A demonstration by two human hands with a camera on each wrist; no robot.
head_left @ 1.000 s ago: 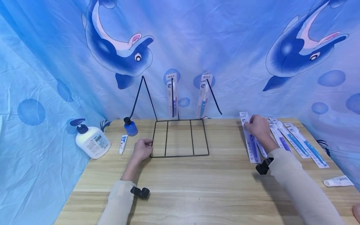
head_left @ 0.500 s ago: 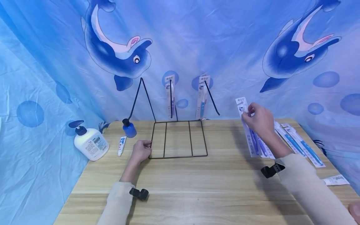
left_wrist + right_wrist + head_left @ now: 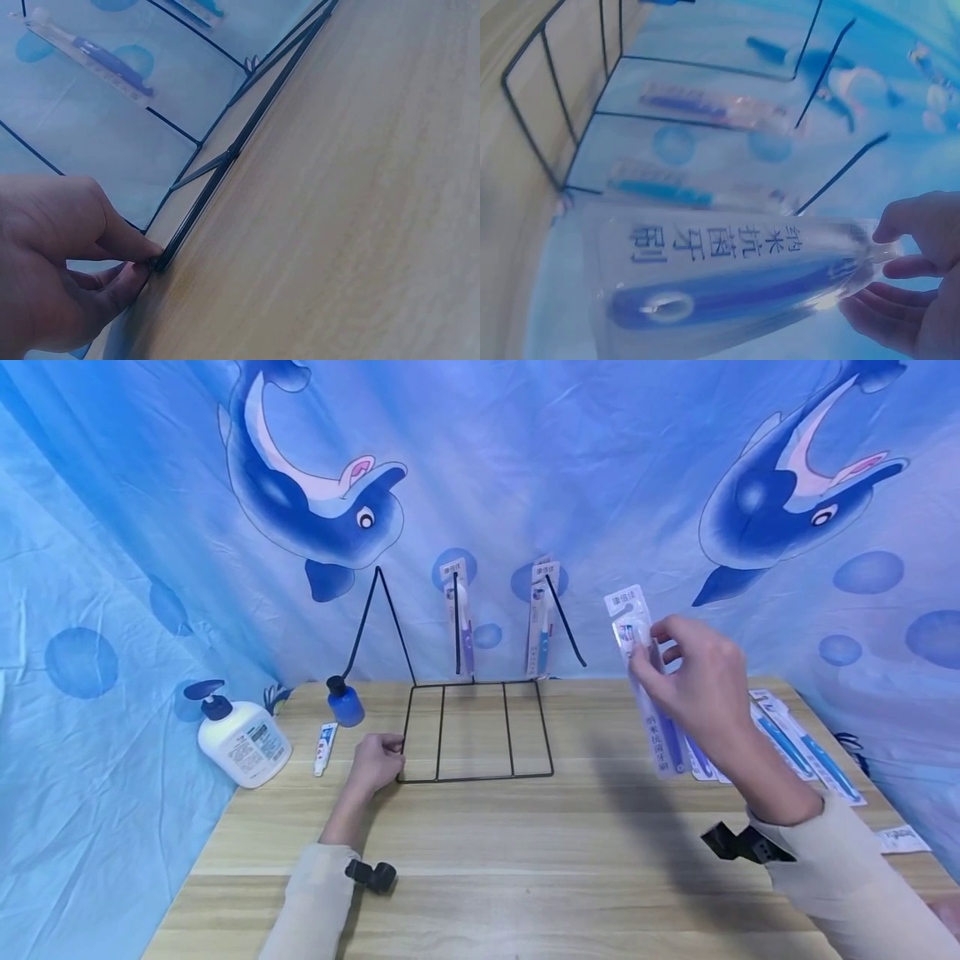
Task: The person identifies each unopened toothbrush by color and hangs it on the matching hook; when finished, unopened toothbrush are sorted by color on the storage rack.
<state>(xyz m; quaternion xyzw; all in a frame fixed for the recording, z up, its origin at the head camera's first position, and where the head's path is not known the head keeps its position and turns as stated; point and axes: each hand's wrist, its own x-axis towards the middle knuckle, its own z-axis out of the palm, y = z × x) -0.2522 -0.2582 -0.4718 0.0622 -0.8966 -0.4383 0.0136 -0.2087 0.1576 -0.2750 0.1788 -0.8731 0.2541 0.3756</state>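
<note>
My right hand pinches the upper part of a packaged toothbrush with a purple handle, lifted above the table. In the right wrist view this toothbrush pack lies across the picture, its end between thumb and fingers. My left hand pinches the front left corner of a black wire rack, as the left wrist view also shows at the rack's front bar. On the rack's hooks hang a purple toothbrush pack and a blue toothbrush pack.
Several toothbrush packs lie at the right, partly behind my right arm. A white tube is nearer. At the left stand a white pump bottle and a blue bottle, with a small toothpaste tube. A dolphin curtain hangs behind.
My right hand has raised the purple toothbrush pack off the table and brought it slightly left, tilted, top end up. The left hand keeps its place on the rack.
</note>
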